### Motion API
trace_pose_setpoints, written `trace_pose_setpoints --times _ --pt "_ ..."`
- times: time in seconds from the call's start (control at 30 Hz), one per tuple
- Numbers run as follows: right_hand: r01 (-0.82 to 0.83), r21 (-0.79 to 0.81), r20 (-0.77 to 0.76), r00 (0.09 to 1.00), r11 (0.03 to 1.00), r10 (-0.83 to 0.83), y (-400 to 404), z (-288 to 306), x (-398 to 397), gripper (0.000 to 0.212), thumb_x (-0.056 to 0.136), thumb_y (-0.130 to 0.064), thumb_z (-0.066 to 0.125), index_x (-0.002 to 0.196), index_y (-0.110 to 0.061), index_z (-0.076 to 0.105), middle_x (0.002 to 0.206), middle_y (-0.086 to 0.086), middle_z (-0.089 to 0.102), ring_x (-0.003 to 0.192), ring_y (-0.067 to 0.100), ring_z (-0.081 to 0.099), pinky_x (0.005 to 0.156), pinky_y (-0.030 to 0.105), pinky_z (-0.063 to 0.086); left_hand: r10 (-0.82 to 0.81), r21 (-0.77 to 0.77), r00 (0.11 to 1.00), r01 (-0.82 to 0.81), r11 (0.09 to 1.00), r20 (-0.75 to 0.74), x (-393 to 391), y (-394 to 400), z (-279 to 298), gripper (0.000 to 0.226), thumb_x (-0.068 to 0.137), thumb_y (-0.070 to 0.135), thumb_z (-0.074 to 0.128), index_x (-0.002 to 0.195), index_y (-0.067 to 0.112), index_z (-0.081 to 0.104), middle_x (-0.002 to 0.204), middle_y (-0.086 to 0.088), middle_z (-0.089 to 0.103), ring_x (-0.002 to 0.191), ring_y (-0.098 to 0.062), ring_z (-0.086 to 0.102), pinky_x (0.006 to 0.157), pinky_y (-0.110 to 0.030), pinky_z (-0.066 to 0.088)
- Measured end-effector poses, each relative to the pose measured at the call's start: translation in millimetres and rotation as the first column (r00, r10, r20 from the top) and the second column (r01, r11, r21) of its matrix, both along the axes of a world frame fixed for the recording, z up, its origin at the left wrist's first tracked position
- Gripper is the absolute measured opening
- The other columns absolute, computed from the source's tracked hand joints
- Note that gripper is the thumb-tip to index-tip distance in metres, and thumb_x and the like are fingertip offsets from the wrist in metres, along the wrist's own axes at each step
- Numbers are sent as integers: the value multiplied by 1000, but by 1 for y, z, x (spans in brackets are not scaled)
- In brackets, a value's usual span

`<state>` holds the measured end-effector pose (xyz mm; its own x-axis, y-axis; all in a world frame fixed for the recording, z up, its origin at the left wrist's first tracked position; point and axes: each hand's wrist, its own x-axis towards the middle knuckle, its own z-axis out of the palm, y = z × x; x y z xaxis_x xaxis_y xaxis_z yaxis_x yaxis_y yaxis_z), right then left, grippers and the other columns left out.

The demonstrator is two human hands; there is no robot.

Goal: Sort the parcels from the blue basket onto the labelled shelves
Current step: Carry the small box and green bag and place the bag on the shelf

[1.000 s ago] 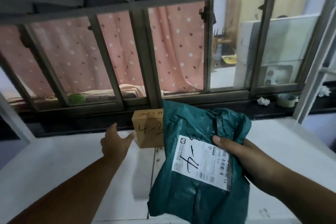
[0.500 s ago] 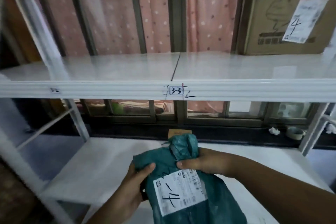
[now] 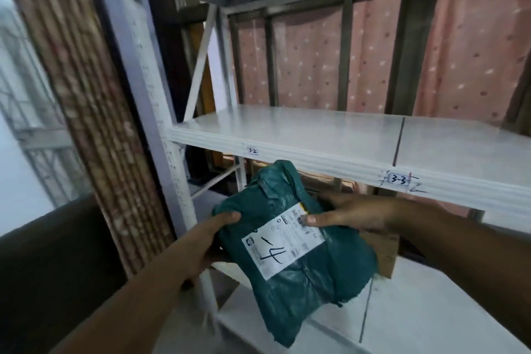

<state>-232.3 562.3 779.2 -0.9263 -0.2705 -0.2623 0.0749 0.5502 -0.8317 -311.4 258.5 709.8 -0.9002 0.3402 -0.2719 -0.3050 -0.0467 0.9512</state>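
I hold a dark green plastic parcel (image 3: 304, 276) in front of me with both hands. Its white label (image 3: 283, 247) bears a handwritten "-4". My left hand (image 3: 209, 236) grips the parcel's left edge, thumb on top. My right hand (image 3: 344, 214) holds the upper right side, thumb pressed on the label. The parcel hangs just below the front lip of a white shelf (image 3: 330, 135) tagged "3-2" (image 3: 253, 150) and "3-3" (image 3: 398, 179). Under the parcel lies a lower white shelf (image 3: 431, 304).
A brown cardboard box (image 3: 383, 253) stands on the lower shelf behind the parcel. The rack's white upright post (image 3: 149, 100) rises at left, beside a striped curtain (image 3: 86, 112). Pink dotted curtains hang behind the window bars. Another shelf runs overhead.
My view swung left and upward, so the "3-3" tag now sits at right. The left hand, open over the lower shelf a second ago, now grips the parcel's left edge.
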Motion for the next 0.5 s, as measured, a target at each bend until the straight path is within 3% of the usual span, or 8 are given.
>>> trace_pose_setpoints --times 0.1,0.2,0.27,0.37,0.43,0.5 --pt "-93 0 -44 995 996 93 -17 35 5 60 91 -41 77 142 -43 45 141 -18 61 116 -6 65 94 16 55 55 20 998 -55 998 -31 0 -30 36 67 73 35 88 132 12 67 123 -17 76 118 -43 69 98 -59 58" --pt "-22 32 -176 984 999 27 -18 62 3 68 77 -54 86 134 -35 53 131 -9 70 112 9 72 100 33 59 139 127 986 -127 984 -90 3 -43 74 76 66 34 92 134 13 66 127 -17 75 122 -42 67 104 -62 53" --pt "90 8 -290 953 996 -83 -15 81 0 70 72 -59 86 129 -34 54 125 -5 70 106 11 74 95 34 61 172 208 973 -139 968 -153 6 -44 96 81 65 38 89 139 16 64 130 -16 74 124 -41 67 104 -63 53" --pt "250 -213 -350 883 945 -313 -7 103 2 70 79 -50 83 135 -31 46 118 2 65 97 18 73 72 29 61 153 298 963 -83 951 -220 12 -28 118 66 83 42 80 141 19 61 133 -16 72 126 -40 66 104 -66 52" --pt "296 -368 -304 858 882 -415 3 109 4 77 75 -51 84 137 -26 46 116 6 70 98 25 74 72 39 63 181 369 964 -99 924 -195 20 -7 130 65 85 44 74 141 17 60 132 -17 73 125 -41 67 103 -67 52" --pt "300 -472 -250 856 829 -452 14 115 7 83 68 -55 86 136 -25 49 118 9 73 102 31 75 82 48 64 198 424 965 -110 899 -170 29 19 142 64 84 43 71 140 15 60 128 -18 74 121 -41 69 101 -64 55"
